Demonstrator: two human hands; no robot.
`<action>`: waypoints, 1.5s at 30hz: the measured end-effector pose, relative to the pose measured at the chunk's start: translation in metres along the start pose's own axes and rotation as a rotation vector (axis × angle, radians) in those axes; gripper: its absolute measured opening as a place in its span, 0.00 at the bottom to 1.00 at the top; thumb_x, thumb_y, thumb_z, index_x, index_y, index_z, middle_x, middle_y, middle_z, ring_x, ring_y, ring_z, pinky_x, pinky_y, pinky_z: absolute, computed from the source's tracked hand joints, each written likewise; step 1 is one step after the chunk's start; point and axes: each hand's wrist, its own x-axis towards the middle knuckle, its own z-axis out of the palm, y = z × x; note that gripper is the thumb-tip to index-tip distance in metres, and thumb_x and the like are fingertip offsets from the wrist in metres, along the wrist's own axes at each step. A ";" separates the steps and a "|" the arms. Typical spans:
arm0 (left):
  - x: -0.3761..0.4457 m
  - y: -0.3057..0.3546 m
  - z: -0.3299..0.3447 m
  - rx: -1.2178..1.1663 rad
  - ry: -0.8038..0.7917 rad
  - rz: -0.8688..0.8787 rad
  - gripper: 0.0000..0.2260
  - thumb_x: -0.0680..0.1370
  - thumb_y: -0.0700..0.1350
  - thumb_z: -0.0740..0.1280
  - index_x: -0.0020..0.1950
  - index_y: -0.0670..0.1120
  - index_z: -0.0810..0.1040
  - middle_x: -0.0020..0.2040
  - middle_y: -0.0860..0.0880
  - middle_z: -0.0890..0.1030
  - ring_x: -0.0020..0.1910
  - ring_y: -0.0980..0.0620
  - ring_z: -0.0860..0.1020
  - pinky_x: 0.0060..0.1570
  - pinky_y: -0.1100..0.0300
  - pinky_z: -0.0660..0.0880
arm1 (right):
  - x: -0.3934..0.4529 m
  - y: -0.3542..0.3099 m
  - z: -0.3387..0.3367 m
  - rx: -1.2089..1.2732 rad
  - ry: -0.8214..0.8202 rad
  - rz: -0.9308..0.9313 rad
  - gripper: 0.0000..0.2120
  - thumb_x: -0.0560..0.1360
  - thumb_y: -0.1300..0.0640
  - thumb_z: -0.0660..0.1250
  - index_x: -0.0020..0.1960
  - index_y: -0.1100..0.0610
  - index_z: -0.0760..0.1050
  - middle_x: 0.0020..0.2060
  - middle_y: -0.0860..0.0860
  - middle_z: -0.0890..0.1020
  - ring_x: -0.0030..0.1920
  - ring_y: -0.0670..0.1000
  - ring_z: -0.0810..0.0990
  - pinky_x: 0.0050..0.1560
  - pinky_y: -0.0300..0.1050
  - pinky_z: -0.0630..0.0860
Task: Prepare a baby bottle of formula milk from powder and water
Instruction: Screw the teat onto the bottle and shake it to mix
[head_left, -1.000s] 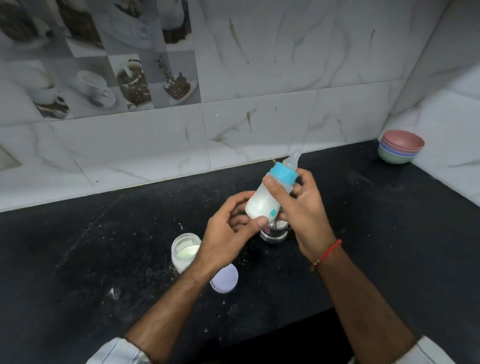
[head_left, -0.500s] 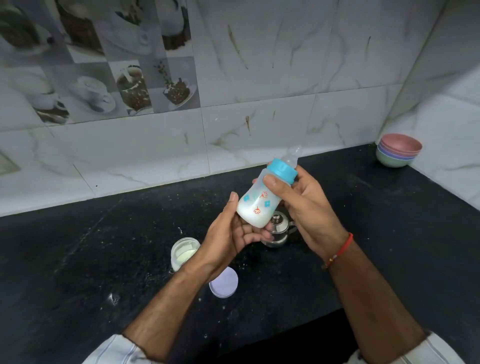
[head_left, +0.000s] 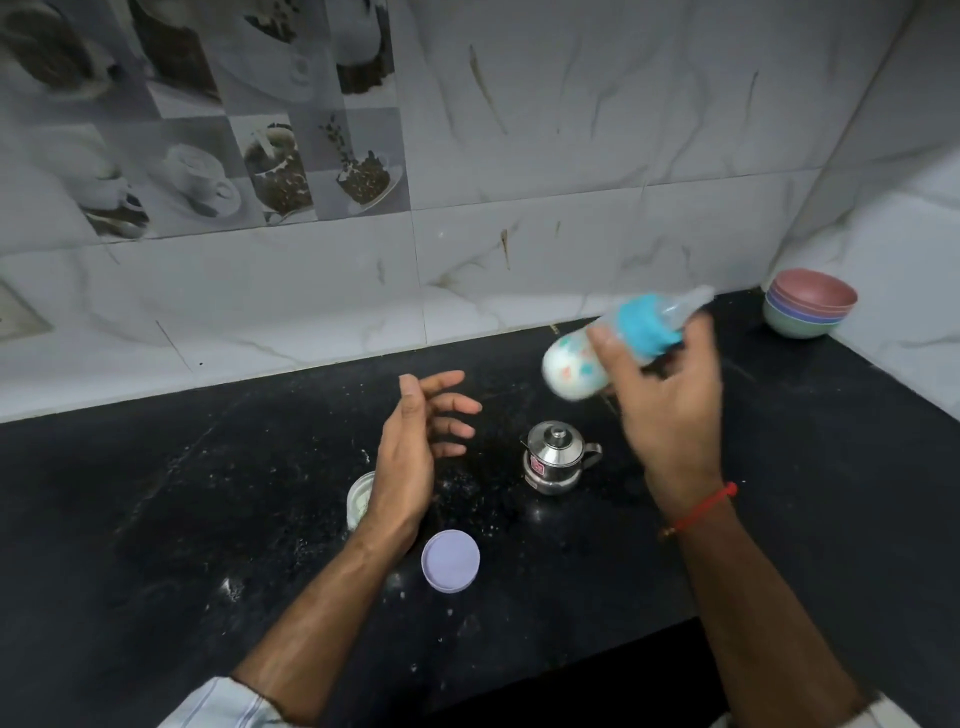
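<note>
Shaking appears to be the step in hand: the bottle (head_left: 576, 366) is blurred, tilted teat-up toward the wall, and held above the counter (head_left: 156, 519) by the right hand (head_left: 670, 410), fingers wrapped around it just below the blue collar (head_left: 647, 325). The left hand (head_left: 415, 441) hangs empty, fingers spread and loose, apart from the bottle and over the open jar (head_left: 359, 496).

Contents look milky white, so filling is judged complete.

Risks noted:
- One-handed grip near the collar; a vigorous swing could slip the bottle out, since the base is unsupported.
- If the collar is not fully tight, liquid may leak at the thread or spray from the teat (head_left: 693, 301). Tightness cannot be confirmed.
- The jar stands uncapped, its lid (head_left: 450, 560) lying beside it; the left forearm could knock it over.
- The steel pot (head_left: 558, 457) sits directly under the swing path; a dropped bottle would strike it.
- Spilt powder on the counter suggests poor footing for anything set down.
</note>
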 end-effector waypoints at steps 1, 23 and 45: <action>-0.001 -0.001 0.001 0.001 0.006 -0.005 0.33 0.81 0.68 0.48 0.65 0.46 0.80 0.49 0.47 0.86 0.43 0.49 0.81 0.46 0.49 0.78 | 0.000 -0.005 0.000 0.024 0.075 -0.117 0.21 0.71 0.47 0.78 0.58 0.47 0.72 0.50 0.42 0.84 0.53 0.43 0.84 0.59 0.49 0.82; -0.011 -0.009 0.010 0.201 -0.149 0.091 0.13 0.81 0.56 0.63 0.61 0.55 0.82 0.57 0.56 0.86 0.53 0.53 0.83 0.53 0.51 0.81 | -0.016 0.026 0.013 -0.125 -0.242 0.260 0.27 0.66 0.36 0.77 0.57 0.50 0.77 0.50 0.49 0.86 0.51 0.48 0.86 0.54 0.58 0.84; -0.020 0.010 0.034 -0.385 -0.403 -0.327 0.33 0.80 0.63 0.51 0.60 0.37 0.80 0.43 0.35 0.85 0.37 0.45 0.84 0.49 0.47 0.84 | -0.006 -0.007 0.017 0.348 -0.380 0.467 0.25 0.73 0.47 0.72 0.65 0.60 0.76 0.60 0.62 0.84 0.63 0.65 0.81 0.68 0.66 0.75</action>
